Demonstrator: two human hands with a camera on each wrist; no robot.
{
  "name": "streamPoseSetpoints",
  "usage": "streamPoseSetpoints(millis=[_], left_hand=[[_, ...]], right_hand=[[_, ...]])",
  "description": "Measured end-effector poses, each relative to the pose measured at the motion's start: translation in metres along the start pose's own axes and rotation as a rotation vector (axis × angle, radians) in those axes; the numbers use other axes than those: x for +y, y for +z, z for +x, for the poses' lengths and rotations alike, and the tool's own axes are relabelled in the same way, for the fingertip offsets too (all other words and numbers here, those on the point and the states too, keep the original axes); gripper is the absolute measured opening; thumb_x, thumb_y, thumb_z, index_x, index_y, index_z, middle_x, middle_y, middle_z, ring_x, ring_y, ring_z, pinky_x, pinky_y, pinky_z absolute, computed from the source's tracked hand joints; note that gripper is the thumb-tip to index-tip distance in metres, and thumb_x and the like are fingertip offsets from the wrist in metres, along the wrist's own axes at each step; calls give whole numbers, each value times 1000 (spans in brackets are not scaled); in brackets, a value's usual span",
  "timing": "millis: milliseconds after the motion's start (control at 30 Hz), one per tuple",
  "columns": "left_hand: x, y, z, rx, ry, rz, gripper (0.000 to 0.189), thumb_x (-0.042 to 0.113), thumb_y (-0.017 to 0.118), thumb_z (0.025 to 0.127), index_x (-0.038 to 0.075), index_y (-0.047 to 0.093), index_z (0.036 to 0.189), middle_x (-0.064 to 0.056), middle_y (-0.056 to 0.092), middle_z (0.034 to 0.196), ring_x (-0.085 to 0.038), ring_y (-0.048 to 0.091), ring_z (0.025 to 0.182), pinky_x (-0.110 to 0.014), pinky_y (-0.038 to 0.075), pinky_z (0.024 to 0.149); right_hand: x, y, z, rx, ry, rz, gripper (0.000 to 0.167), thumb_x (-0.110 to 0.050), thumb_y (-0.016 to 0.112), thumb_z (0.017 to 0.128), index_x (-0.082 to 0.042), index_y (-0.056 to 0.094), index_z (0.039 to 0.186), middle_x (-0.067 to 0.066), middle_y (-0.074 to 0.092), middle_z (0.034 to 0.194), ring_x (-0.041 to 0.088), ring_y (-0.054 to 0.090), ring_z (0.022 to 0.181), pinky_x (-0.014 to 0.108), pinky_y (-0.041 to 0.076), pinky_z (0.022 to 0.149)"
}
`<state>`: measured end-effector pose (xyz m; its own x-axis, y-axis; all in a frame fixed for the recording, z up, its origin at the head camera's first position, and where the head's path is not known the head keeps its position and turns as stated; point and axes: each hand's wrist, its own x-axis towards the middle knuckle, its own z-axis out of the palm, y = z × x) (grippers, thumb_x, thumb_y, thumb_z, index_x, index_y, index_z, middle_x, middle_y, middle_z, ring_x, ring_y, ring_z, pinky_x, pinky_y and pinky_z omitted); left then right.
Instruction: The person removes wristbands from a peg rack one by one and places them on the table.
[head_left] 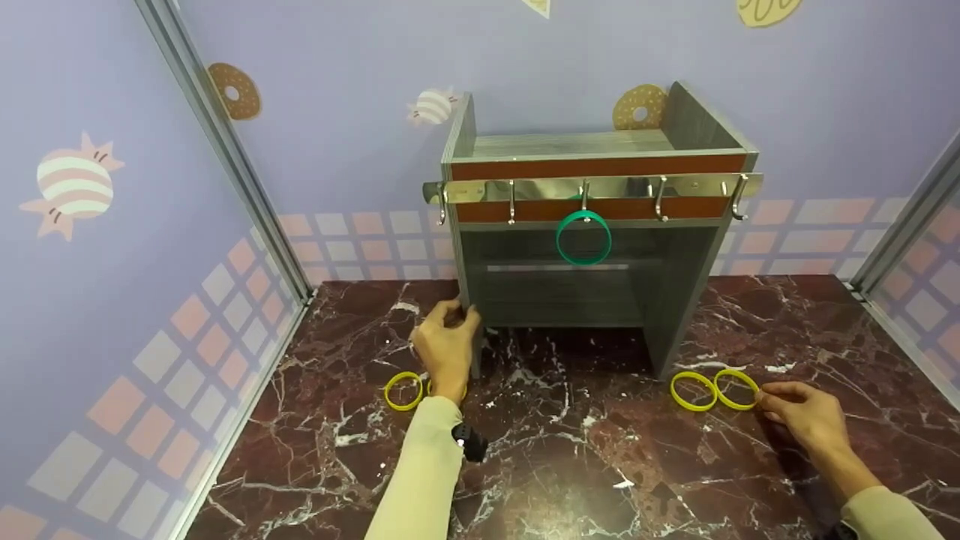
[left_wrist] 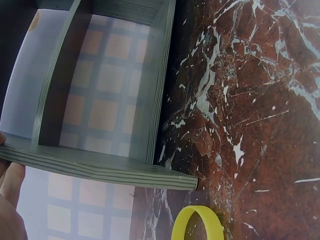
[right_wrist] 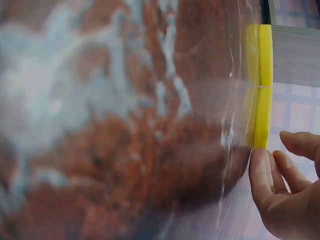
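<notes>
The right hand (head_left: 810, 420) reaches in from the worktop's right side, its fingertips against a yellow ring (head_left: 739, 407) and its thumb apart, so it touches without pinching. That ring meets a second yellow ring (head_left: 694, 409), both lying flat, perhaps paired there to be within easy reach. Toward the left edge lies another yellow ring (head_left: 402, 408), with one more mostly hidden behind the left wrist. The left hand (head_left: 444, 349) pinches the front edge of the left side panel (head_left: 462, 262), thumb and fingers on opposite faces, probably to steady the grey wood-grain shelf unit (head_left: 562, 300). Higher up, a green ring (head_left: 583, 262) hangs from the middle of five hooks on a shiny metal rail (head_left: 547, 189), whose upturned tips would keep it from slipping off.

The worktop (head_left: 555, 465) is dark red marbled, glossy and white-veined; the unit stands near its far edge. Beyond rises a lilac wall (head_left: 525, 75) with doughnut and sweet pictures above pink and white tiles, framed by metal posts at the far corners.
</notes>
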<state>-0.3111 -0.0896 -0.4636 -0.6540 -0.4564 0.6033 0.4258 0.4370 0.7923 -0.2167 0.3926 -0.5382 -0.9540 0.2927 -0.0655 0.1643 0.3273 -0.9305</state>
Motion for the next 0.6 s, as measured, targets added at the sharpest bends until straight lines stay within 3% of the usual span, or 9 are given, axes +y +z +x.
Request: streamPoseSetpoints(millis=[333,600], left_hand=[[-2,1,-1,15,32,-14,10,-1,86,77,0,80,85,-11,78,79,-24,75,69,-39,61,63],[-3,2,-1,18,34,-3,10,0,86,77,0,80,85,-10,78,78,-23,75,68,-40,61,63]], right_hand=[[-5,0,-2,7,17,31,42,-9,74,100,17,62,130,-9,76,90,7,75,79,26,62,73],[-22,5,-4,49,-104,59,42,-16,77,99,13,66,127,-11,75,97,3,74,86,24,61,80]])
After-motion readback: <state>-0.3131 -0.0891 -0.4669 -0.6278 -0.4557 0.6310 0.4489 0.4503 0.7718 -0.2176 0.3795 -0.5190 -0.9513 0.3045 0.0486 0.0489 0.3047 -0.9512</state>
